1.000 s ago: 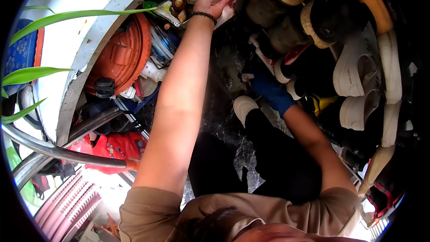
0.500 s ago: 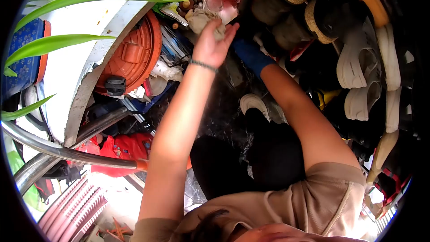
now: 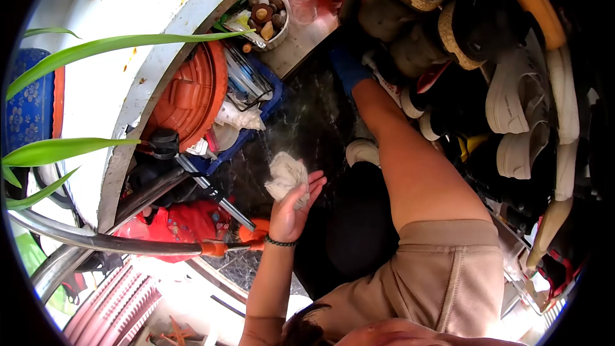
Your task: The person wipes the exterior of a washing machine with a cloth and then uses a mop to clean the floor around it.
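Observation:
My left hand [image 3: 293, 213], with a dark beaded bracelet at the wrist, holds a crumpled off-white rag [image 3: 287, 177] between the thumb and fingers. It is above the dark marbled floor [image 3: 301, 112], in front of my knees. My right hand [image 3: 349, 67] reaches far forward to the foot of the shoe rack, covered by something blue that looks like a glove or sock. Its fingers are lost in shadow, so their grip cannot be made out. White-soled shoes [image 3: 413, 102] lie close beside that wrist.
To the left are a round terracotta-coloured plastic lid [image 3: 186, 93], a blue tray [image 3: 272, 99] of odds and ends, and a metal tube [image 3: 221, 195]. A bowl of shells [image 3: 280, 38] and a clear bottle [image 3: 301, 0] stand ahead. White sandals [image 3: 506, 102] line the right.
My left hand has drawn back toward my body with the rag, away from the bowl of shells. My right hand remains far forward, slightly higher in view. The view has shifted a little.

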Action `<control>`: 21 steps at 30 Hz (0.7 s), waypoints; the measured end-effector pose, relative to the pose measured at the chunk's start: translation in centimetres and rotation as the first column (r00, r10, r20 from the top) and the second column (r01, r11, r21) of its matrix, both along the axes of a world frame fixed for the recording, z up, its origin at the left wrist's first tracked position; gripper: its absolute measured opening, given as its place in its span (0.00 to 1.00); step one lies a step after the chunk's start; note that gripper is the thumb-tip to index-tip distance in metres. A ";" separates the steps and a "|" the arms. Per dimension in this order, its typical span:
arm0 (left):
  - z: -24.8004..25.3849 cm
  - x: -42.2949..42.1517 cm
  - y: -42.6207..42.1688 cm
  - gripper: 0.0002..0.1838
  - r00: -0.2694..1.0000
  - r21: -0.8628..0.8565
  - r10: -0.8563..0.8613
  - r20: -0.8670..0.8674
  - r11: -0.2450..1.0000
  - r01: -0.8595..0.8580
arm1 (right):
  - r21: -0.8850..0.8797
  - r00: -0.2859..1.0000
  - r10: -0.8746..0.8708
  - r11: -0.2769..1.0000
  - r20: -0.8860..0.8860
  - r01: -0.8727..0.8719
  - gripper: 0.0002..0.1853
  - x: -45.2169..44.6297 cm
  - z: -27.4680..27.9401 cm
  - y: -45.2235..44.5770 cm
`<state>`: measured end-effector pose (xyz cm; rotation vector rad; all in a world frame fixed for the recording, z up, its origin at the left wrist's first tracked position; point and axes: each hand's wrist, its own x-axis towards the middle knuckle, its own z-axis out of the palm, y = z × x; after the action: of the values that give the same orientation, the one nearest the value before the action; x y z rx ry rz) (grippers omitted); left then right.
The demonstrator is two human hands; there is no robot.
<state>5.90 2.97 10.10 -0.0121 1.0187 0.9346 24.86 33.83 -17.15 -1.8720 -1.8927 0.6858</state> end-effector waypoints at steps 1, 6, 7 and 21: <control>0.2 -0.1 0.0 0.33 1.000 -0.001 0.001 -0.003 1.000 -0.001 | -0.011 0.999 -0.011 1.000 -0.052 0.010 0.20 0.1 1.0 -0.5; 1.6 -0.4 -0.3 0.33 0.995 0.073 -0.033 -0.091 0.997 0.039 | -0.216 0.913 -0.205 0.967 -0.354 0.134 0.23 0.4 11.8 -6.7; 1.7 -0.2 -0.3 0.33 0.996 0.080 -0.034 -0.085 0.996 0.041 | -0.240 0.898 -0.234 0.959 -0.374 0.150 0.24 0.6 13.2 -7.6; 0.9 -0.6 -4.6 0.33 0.997 0.046 -0.036 -0.066 0.998 0.039 | -0.455 0.769 0.197 0.881 0.608 0.134 0.21 0.7 4.3 -9.8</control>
<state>5.29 -1.62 10.98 0.0777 1.0533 0.9293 25.54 24.00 -12.82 -2.6645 -2.3194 0.6006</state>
